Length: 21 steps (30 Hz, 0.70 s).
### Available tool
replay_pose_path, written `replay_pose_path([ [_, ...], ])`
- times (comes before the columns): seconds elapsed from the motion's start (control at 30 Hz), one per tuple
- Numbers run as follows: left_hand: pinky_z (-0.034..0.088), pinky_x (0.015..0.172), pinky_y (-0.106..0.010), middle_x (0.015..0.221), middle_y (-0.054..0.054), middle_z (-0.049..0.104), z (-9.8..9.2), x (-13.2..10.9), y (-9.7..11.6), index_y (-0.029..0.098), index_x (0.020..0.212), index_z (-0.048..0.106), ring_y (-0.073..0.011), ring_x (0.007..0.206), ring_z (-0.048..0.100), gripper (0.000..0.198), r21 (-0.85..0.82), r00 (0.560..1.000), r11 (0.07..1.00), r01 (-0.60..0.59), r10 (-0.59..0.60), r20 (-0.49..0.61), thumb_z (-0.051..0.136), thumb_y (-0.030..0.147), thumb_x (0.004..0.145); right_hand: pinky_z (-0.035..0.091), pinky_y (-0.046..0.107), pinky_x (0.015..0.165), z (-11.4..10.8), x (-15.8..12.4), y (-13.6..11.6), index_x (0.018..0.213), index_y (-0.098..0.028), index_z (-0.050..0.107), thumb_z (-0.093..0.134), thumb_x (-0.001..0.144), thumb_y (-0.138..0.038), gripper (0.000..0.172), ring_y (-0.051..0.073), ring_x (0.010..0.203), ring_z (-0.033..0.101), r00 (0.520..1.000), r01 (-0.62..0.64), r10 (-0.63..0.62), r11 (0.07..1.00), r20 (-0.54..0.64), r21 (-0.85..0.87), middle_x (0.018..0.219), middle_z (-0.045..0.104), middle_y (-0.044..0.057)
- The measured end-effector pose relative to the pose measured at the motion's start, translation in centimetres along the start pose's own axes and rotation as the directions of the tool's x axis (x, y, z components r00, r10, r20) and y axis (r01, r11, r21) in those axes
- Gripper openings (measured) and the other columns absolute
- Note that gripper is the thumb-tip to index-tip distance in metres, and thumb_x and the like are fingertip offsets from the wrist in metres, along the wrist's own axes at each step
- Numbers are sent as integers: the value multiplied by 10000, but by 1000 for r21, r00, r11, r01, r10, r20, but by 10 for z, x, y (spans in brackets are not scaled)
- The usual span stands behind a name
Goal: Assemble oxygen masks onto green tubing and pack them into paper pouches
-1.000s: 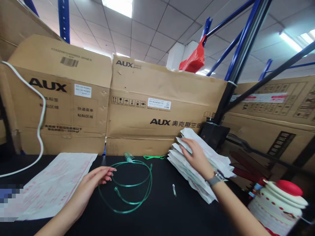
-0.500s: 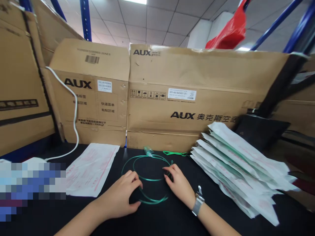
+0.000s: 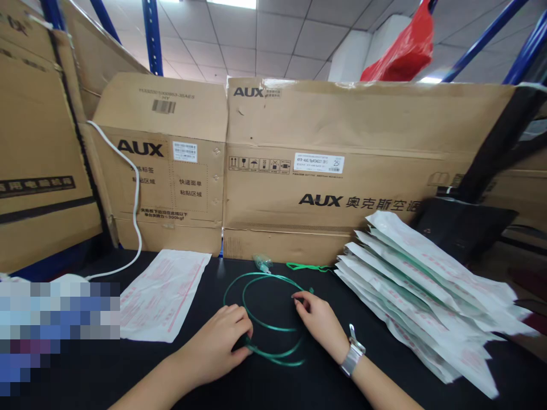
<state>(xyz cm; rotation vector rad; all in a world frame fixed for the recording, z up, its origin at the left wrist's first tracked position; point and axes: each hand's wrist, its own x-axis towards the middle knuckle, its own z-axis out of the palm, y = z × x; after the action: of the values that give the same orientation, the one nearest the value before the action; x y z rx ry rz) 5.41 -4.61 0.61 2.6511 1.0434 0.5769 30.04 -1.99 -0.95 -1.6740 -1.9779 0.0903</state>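
A coil of green-tinted clear medical tubing point(image 3: 267, 275) lies on the black table point(image 3: 282, 390), with a clear connector point(image 3: 262, 263) at its far side. My left hand point(image 3: 217, 337) curls over the near loop of the tubing. The fingertips of my right hand point(image 3: 318, 324) pinch the tubing at the coil's right side. A thin green strap point(image 3: 307, 266) lies beyond the coil. To the right sits a stack of paper-backed sterile pouches point(image 3: 427, 290). A flat printed pouch point(image 3: 166, 293) lies left of my left hand. A metal watch point(image 3: 352, 356) circles my right wrist.
Large AUX cardboard boxes point(image 3: 325, 136) stand along the table's far edge. A white cable point(image 3: 137, 216) runs down them to the table. A black object point(image 3: 461, 230) sits beyond the stack. A blurred patch covers the lower left.
The view has swung level and moved left since the oldest frame. My right hand has left the pouch stack for the tubing. Both hands now sit on the coil, which has shifted slightly.
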Motion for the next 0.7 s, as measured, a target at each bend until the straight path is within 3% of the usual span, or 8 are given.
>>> replay_pose_path([
  [0.07,364,716,-315,854,-13,544,0,0,0,216,816,544,-189,809,475,95,-5,1000,1000,-8,8,-3,562,195,724,459,285,645,-2,4,1,958,-201,603,349,840,-271,288,182,689,592,999,-4,3,999,-35,-36,736,622,35],
  [0.17,368,718,-314,860,-17,550,0,-1,1,217,830,555,-193,816,483,127,-24,1000,1000,-5,5,-6,587,288,730,398,324,848,-9,23,12,978,-164,597,360,836,-227,283,220,941,535,996,6,-17,993,-86,-119,951,594,93],
  [0.3,374,729,-316,858,-22,551,-2,-1,3,209,832,564,-197,827,490,247,-62,1000,998,-5,6,11,587,427,718,335,371,935,-16,64,44,1040,-121,572,450,799,-139,271,240,1049,470,999,-7,-3,977,-45,-215,1101,537,128],
  [0.47,376,734,-321,847,-28,557,-5,-2,4,204,835,569,-202,826,497,303,-44,1000,999,-6,7,16,560,484,719,449,405,806,-11,91,74,1064,-143,523,501,841,-276,261,194,945,544,995,-19,45,966,94,-260,1085,546,72],
  [0.6,375,741,-327,852,-34,565,-5,-2,4,201,844,574,-208,829,499,316,-23,1000,1000,-18,19,19,554,491,721,482,369,746,-3,87,69,1064,-143,520,490,849,-288,261,173,882,567,985,19,26,967,171,-255,1053,558,64],
  [0.7,375,739,-328,855,-36,568,-5,-2,6,196,845,578,-208,829,499,321,-16,1000,999,-28,28,15,550,493,724,476,378,760,-1,84,61,1065,-144,519,492,847,-287,262,179,900,561,987,24,21,962,161,-271,1065,552,66],
])
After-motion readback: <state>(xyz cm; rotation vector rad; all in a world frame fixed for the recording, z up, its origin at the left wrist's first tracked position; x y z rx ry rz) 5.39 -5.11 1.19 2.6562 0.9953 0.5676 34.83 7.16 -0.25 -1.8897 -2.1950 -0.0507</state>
